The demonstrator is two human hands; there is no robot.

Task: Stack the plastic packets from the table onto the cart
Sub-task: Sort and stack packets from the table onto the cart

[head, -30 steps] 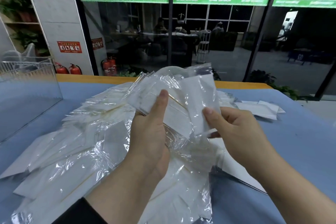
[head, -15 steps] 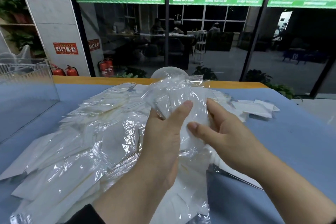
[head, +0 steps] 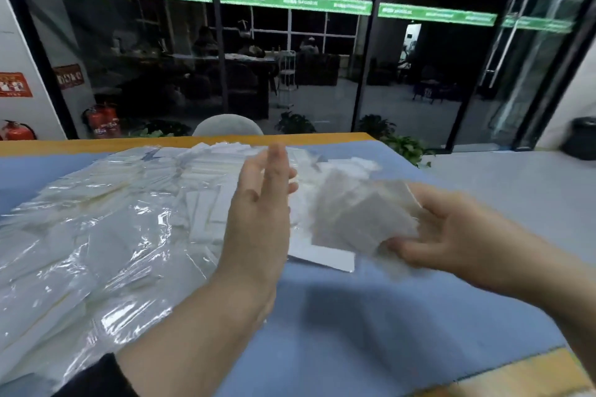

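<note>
Clear plastic, motion-blurred: a bunch of packets (head: 364,219) sits in the right hand (head: 451,229), thumb curled under its lower edge, fingers curled behind it. The bunch is held above the blue table (head: 403,325), just right of the large pile of packets (head: 106,229). Packets look translucent, with white rectangular inserts. Left hand (head: 258,213) stands edge-up beside the pile, fingers straight and together, holding nothing. 0.5 s ago both hands gripped the bunch over the pile; now the left hand has let go and the bunch has moved right. Beyond the pile, 1 orange table edge (head: 225,140), then dark glass wall (head: 290,58).
</note>
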